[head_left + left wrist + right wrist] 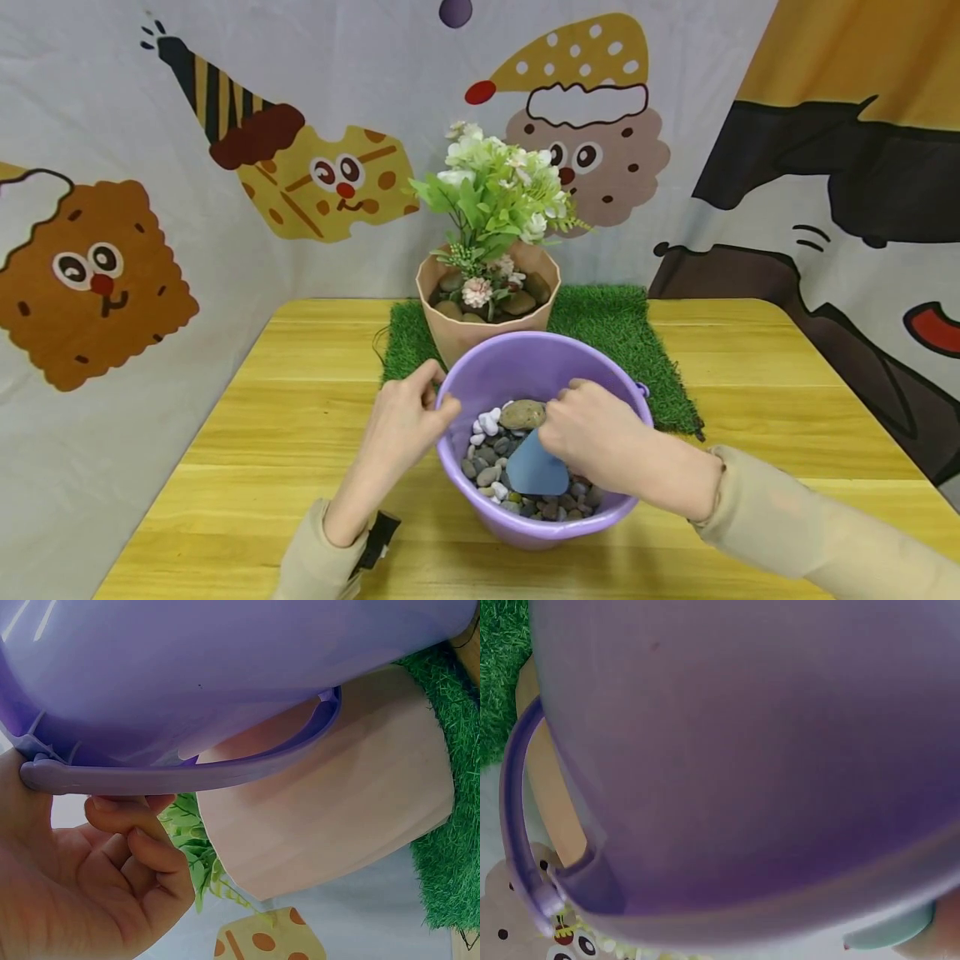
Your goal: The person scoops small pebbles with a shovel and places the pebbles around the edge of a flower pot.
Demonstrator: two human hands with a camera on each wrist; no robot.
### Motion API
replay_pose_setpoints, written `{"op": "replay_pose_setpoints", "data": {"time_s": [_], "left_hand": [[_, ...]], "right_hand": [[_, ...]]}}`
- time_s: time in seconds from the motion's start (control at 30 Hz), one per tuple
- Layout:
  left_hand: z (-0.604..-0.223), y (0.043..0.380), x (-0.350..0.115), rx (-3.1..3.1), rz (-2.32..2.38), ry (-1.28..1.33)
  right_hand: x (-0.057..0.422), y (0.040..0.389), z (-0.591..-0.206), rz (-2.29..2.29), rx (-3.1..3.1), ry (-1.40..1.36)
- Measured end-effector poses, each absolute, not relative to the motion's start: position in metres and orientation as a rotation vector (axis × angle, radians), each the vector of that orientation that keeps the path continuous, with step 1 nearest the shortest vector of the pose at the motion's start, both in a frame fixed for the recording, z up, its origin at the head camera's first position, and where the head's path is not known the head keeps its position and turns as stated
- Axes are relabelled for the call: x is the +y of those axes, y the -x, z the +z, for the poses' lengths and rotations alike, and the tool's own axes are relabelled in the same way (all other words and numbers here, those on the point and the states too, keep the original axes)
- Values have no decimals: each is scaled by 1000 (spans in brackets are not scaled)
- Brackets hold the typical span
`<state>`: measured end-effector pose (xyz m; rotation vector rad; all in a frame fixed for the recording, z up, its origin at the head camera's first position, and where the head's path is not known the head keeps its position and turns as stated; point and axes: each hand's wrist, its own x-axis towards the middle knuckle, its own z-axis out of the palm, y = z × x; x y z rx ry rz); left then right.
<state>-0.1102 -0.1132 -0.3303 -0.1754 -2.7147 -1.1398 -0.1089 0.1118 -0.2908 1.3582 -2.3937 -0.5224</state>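
A purple bucket (517,533) stands on the table, with grey, white and brown pebbles (487,458) in its bottom and a larger tan stone (522,414) on top. At its left rim, my left hand (405,421) grips the edge, thumb over the rim and fingers curled outside. The left wrist view puts those fingers just under the bucket's hanging handle (180,776). Inside the bucket, my right hand (592,429) grips a small blue-grey scoop (538,468), its blade down at the pebbles. Most of the right hand is hidden by the bucket wall (742,750) in the right wrist view.
Right behind the bucket, a peach flower pot (480,329) holds brown stones and white-green artificial flowers (502,183). It stands on a green turf mat (607,321) at the back of the wooden table (262,450). A cartoon-printed cloth (360,50) hangs behind.
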Motion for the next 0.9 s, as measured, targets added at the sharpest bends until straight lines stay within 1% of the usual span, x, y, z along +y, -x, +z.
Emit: {"op": "replay_pose_setpoints", "data": {"time_s": [0.2, 0.47, 0.7, 0.9], "left_hand": [[-330, 110, -113, -2712, -1125, 172], [-331, 111, -113, -2710, -1117, 174], [-330, 110, -112, -2712, -1124, 171], [-330, 110, -112, -2710, -1112, 163]], "right_hand": [[112, 113, -290, -521, -2421, -1451], [121, 122, -290, -256, -2630, -1493], [129, 129, -297, -85, -2697, -1481], [134, 134, -299, 18, -2729, -1538]]}}
